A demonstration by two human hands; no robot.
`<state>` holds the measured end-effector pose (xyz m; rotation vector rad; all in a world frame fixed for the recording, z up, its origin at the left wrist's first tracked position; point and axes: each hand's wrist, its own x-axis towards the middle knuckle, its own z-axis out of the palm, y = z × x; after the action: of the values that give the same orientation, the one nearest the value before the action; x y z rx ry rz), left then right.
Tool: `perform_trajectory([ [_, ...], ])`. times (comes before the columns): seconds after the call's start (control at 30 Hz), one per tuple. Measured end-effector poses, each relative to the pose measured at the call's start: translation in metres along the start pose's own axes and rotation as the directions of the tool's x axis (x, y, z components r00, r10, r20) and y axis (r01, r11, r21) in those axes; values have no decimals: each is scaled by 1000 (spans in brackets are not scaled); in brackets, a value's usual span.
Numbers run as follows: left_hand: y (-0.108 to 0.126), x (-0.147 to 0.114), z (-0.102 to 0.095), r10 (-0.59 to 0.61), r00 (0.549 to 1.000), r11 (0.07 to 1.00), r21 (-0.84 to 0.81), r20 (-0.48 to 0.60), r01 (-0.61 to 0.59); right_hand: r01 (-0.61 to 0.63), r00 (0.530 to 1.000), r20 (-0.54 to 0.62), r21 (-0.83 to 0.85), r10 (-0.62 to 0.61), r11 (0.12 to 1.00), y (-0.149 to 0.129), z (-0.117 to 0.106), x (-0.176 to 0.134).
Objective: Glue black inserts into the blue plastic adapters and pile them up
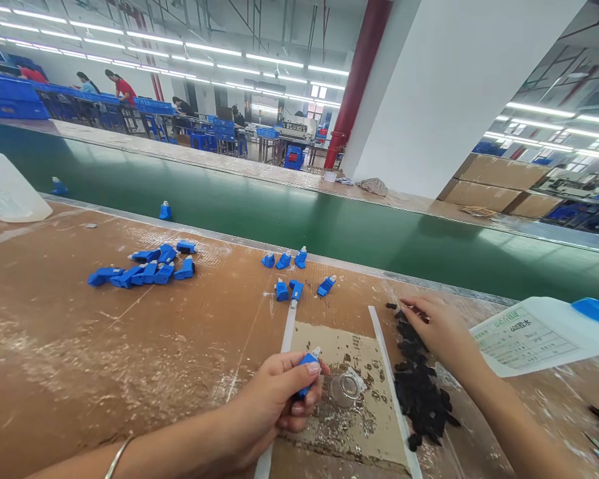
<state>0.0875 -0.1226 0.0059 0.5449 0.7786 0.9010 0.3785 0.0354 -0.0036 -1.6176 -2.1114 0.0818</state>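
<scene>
A left hand (292, 389) holds a small blue part (308, 374) with a pale tip above a piece of cardboard (322, 334), its thumb and curled fingers pinching the part, tip pointing up and away. To the right, the other hand, the right hand (435, 326), reaches to the far end of a loose heap of black pieces (422, 399); its thumb and forefinger are close together, but whether they grip a piece cannot be told. A clear round cup (346, 390) sits on the spotted cardboard, just beside the left knuckles. The likeliest mishap is a sideways nudge of that cup: if it holds liquid, which is hard to make out, it could spill over the cardboard. The black pieces lie tangled and overlapping, so the right fingers could lift two at once or scatter some across the surface (204, 346). A white bottle (534, 336) with a blue cap is near the right forearm, and a careless elbow could knock it. The shiny smears on the surface look slick or sticky, which could foul the fingers and loosen the pinch. More blue parts (150, 273) lie farther off, some near the green belt (259, 223), where a stray push could carry them on.
</scene>
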Motion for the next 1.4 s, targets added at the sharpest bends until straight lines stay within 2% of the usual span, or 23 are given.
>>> perform_trajectory([
  [0.2, 11, 6, -12, 137, 987, 981, 148, -82, -124, -17, 996, 79, -210, 34, 978, -2, 23, 5],
  [0.27, 18, 12, -21, 219, 968, 948, 259, -119, -183, -23, 994, 96, -248, 48, 969, -4, 28, 6],
  [0.3, 23, 15, -27, 286, 947, 904, 370, -147, -216, -22, 993, 103, -260, 51, 965, -5, 29, 6],
  [0.37, 35, 22, -41, 456, 865, 731, 642, -208, -230, -17, 992, 116, -275, 51, 961, -5, 33, 6],
  [0.43, 51, 27, -58, 612, 751, 530, 833, -248, -157, -14, 991, 124, -278, 50, 960, -5, 36, 6],
  [0.47, 61, 29, -67, 670, 695, 459, 882, -261, -111, -12, 991, 127, -275, 49, 961, -4, 38, 7],
  [0.6, 94, 27, -100, 801, 525, 284, 955, -288, 90, 0, 991, 132, -244, 33, 970, -2, 41, 8],
  [0.7, 106, 20, -116, 857, 437, 161, 948, -273, 275, 17, 991, 131, -200, 10, 980, 0, 40, 9],
  [0.8, 105, 17, -117, 903, 368, 67, 919, -222, 389, 15, 992, 128, -147, 4, 989, 1, 40, 10],
  [0.83, 103, 18, -114, 910, 366, 35, 915, -195, 402, 11, 992, 124, -125, 5, 992, 2, 40, 11],
  [0.87, 99, 20, -109, 910, 381, -1, 916, -166, 401, 5, 993, 118, -102, 7, 995, 2, 41, 11],
  [0.9, 95, 24, -102, 901, 413, -39, 922, -135, 386, -4, 994, 111, -76, 12, 997, 2, 41, 12],
  [1.03, 77, 44, -69, 803, 594, -139, 951, -56, 277, -33, 996, 80, 65, 28, 997, -5, 36, 11],
  [1.13, 68, 58, -50, 735, 677, -168, 959, -34, 230, 22, 997, 66, 238, -39, 971, -24, 23, -2],
  [1.23, 62, 62, -44, 689, 725, -210, 959, 6, 191, 116, 984, 80, 401, -161, 909, -50, 1, -25],
  [1.3, 59, 61, -46, 675, 737, -223, 960, 26, 171, 144, 972, 99, 471, -214, 870, -66, -13, -38],
  [1.4, 55, 58, -54, 677, 736, -200, 969, 28, 147, 93, 956, 164, 616, -243, 782, -83, -26, -50],
])
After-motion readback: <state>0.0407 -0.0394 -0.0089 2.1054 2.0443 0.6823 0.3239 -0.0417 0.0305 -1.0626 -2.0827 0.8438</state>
